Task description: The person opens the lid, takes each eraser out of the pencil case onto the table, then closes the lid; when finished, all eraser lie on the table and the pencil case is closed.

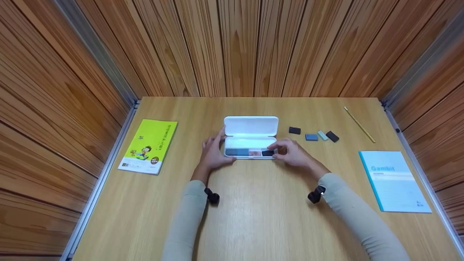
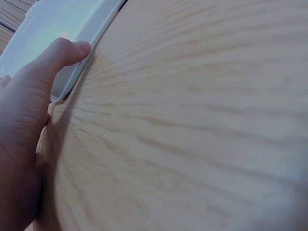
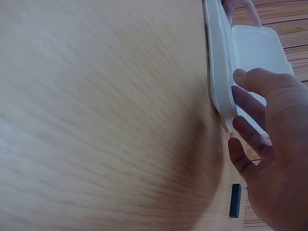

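A white pencil case (image 1: 251,127) lies open on the table, its lid tipped back. Along its front inside sit a blue-grey block (image 1: 237,152), a pink eraser (image 1: 255,153) and a black eraser (image 1: 268,153). My left hand (image 1: 213,153) holds the case's left end, thumb on the front rim and fingers round the far side; the left wrist view shows that thumb (image 2: 72,52) on the rim. At the right end, my right hand (image 1: 290,152) pinches the black eraser between thumb and index finger. The eraser is hidden behind the case wall in the right wrist view.
Right of the case lie two more black erasers (image 1: 294,130) (image 1: 332,136), a blue eraser (image 1: 311,137) and a pale green one (image 1: 322,135). Farther right are a pencil (image 1: 359,125) and a light-blue notebook (image 1: 395,181). A yellow-green book (image 1: 148,145) lies left. Wooden panels (image 1: 239,47) wall the table.
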### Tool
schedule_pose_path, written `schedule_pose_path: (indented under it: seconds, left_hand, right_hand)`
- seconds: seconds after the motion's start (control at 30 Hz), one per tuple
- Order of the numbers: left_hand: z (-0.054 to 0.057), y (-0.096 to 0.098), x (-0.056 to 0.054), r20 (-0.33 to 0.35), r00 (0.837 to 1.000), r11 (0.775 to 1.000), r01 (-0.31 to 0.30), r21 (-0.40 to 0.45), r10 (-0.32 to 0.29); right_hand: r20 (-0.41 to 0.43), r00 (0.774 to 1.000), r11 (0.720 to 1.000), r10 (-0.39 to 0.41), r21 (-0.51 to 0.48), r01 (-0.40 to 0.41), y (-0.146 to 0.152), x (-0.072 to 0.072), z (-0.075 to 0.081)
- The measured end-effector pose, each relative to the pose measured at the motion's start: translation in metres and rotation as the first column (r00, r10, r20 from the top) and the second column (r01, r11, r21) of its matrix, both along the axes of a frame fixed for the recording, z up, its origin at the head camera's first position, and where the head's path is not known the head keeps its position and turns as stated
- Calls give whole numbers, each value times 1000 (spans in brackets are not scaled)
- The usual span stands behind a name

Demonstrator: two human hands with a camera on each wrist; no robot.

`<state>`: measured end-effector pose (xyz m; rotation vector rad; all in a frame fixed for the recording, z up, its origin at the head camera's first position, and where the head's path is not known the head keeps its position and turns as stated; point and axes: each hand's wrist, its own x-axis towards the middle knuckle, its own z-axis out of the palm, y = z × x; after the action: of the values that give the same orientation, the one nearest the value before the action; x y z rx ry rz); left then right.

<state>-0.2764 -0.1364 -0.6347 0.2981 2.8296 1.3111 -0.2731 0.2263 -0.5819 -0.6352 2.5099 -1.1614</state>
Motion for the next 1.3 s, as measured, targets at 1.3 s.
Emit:
schedule_pose_path:
  seconds: [1.3]
  left_hand:
    - [-4, -1, -2, -1, 1000, 1000, 2, -4, -2]
  right_hand:
    - [65, 998, 999, 23, 39, -25, -16, 1, -5]
